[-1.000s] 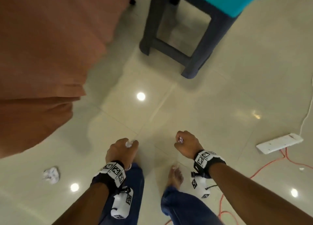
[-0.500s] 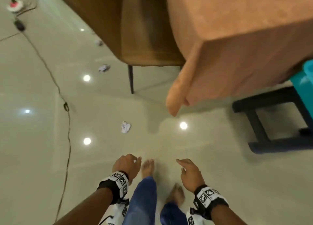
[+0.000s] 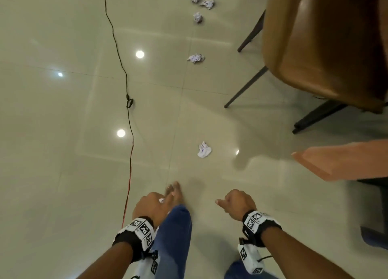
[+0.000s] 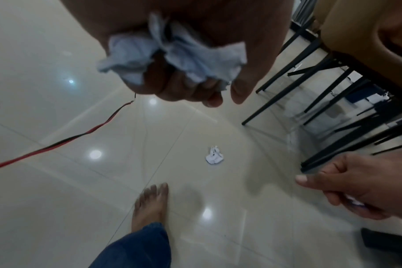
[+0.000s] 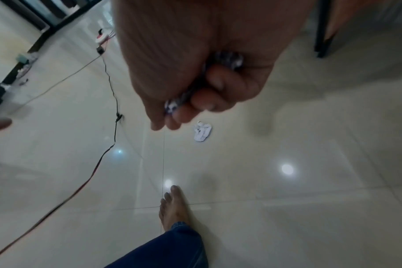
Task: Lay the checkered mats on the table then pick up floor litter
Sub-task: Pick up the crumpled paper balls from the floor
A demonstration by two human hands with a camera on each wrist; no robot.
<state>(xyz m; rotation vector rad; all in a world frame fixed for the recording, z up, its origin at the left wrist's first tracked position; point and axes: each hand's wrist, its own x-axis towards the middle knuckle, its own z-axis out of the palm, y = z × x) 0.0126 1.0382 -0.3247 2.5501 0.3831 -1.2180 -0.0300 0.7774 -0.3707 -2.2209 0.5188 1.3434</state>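
Observation:
My left hand grips a crumpled white paper wad, a scrap of which pokes out by the knuckles. My right hand is curled round another crumpled paper, thumb sticking out to the left. On the floor ahead of both hands lies a white crumpled paper, also seen in the wrist views. Farther off lie several more wads: one, one and a pair at the top.
A black-and-red cable runs down the floor on the left. A brown chair with dark legs stands at the right. The corner of an orange tablecloth hangs at the right edge. My bare foot is between the hands.
The view has swung left from the stool and table toward the open floor; the nearest wad now lies straight ahead and more wads have come into sight. Both hands stay curled round paper.

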